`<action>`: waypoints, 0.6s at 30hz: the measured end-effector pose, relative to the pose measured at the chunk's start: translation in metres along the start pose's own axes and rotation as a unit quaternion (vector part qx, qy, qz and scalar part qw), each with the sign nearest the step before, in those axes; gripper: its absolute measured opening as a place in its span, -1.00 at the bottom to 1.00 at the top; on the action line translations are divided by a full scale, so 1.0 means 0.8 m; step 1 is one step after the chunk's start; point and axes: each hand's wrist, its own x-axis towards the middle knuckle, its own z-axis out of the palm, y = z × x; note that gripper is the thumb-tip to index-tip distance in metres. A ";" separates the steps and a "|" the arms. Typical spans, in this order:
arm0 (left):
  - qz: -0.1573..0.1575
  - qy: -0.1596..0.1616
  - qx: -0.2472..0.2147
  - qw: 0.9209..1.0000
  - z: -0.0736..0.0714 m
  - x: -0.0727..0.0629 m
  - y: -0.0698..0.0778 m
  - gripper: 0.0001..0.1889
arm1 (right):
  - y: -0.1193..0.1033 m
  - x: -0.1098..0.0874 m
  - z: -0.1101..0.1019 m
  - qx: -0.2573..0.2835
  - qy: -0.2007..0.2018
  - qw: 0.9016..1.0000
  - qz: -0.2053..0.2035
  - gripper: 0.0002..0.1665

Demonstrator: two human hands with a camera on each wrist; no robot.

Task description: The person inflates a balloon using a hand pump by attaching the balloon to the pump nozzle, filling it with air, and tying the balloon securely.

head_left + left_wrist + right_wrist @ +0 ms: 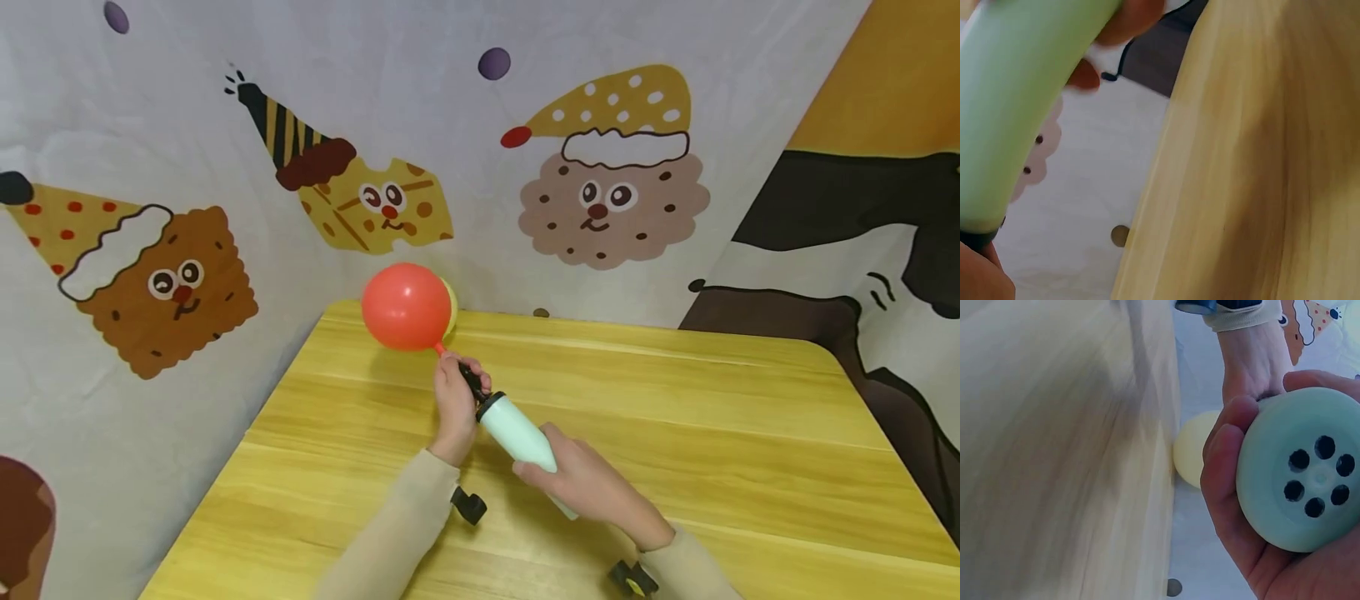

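A round red balloon (406,307) sits on the black nozzle end of a mint-green hand pump (519,429). My left hand (455,408) grips that black end, its fingers near the balloon's neck. Around the green barrel curl the fingers of my right hand (588,479), close to the pump's rear. In the right wrist view the pump's round end cap (1316,478) faces the camera, with a ring of several holes, and the right fingers wrap its side. The left wrist view has the green barrel (1022,106) running up to the right fingers (1132,22).
Behind the red balloon, a pale yellow balloon (452,307) is partly hidden at the table's far edge. The wood-grain table (712,433) spreads below both arms. A cloth backdrop (465,150) with cartoon biscuits and cheese hangs behind it. Each wrist wears a black camera mount (470,505).
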 end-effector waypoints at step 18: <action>0.042 0.025 -0.017 0.999 -0.009 0.032 0.042 -0.64 | 0.015 -0.061 -0.026 -0.033 0.003 0.998 -0.045 -0.45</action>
